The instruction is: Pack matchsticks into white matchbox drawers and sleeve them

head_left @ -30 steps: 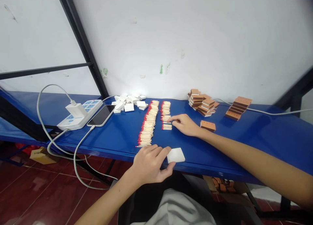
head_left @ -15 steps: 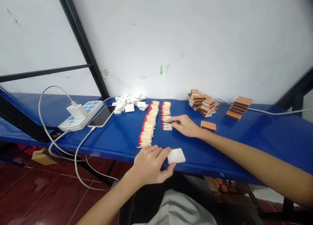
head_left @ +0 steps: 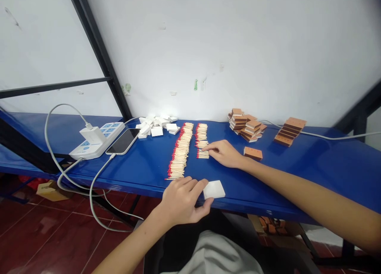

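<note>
My left hand (head_left: 183, 200) is at the front edge of the table, thumb and forefinger gripping a white matchbox tray (head_left: 214, 189). A long row of red-tipped matches (head_left: 180, 153) lies just beyond that hand. My right hand (head_left: 223, 153) rests over a shorter row of matches (head_left: 201, 133); its forefinger and thumb are drawn close together on the matches near the row's front end. Exactly how many matches are between those fingers is hidden. Beside the right wrist lies one brown matchbox sleeve (head_left: 253, 153).
White trays (head_left: 157, 130) are heaped at the back left. Brown matchbox sleeves (head_left: 247, 125) are piled at the back, with another leaning stack (head_left: 290, 131) further right. A phone (head_left: 123, 141), a power strip (head_left: 98, 143) and looping white cables (head_left: 47, 127) occupy the left.
Both hands stay in nearly the same places, with the right fingers still at the short match row. The whole view has shifted very slightly.
</note>
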Action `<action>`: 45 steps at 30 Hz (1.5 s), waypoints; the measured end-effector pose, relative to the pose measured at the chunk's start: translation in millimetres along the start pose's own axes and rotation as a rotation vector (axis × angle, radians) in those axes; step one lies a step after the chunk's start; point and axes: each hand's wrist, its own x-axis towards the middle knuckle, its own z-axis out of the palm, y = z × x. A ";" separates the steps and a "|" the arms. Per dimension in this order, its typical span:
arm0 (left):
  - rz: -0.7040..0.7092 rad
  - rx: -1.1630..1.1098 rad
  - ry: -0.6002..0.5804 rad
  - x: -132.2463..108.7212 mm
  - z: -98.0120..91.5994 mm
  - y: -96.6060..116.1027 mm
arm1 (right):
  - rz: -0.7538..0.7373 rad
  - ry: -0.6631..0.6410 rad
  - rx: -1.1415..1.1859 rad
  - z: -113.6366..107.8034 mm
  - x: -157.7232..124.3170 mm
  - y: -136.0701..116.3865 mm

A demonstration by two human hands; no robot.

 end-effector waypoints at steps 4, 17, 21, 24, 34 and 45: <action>-0.005 -0.001 -0.010 0.7 -0.9 0.4 | -0.019 0.004 0.026 0.2 -0.1 1.2; 0.002 0.015 -0.002 0.6 -0.1 0.4 | -0.016 -0.050 -0.173 -2.7 -3.2 -10.2; 0.002 0.008 -0.006 0.0 0.5 0.2 | -0.085 -0.084 -0.325 -5.1 -5.5 -19.3; -0.004 0.014 -0.004 -0.9 1.0 0.0 | -0.133 -0.098 -0.433 -5.5 -6.3 -23.8; 0.002 0.013 -0.004 -0.3 0.9 -0.3 | -0.092 -0.162 -0.478 -4.8 -12.8 -29.5; 0.000 0.006 -0.008 -0.2 -0.5 -0.2 | -0.169 -0.140 -0.490 -10.7 -19.0 -30.5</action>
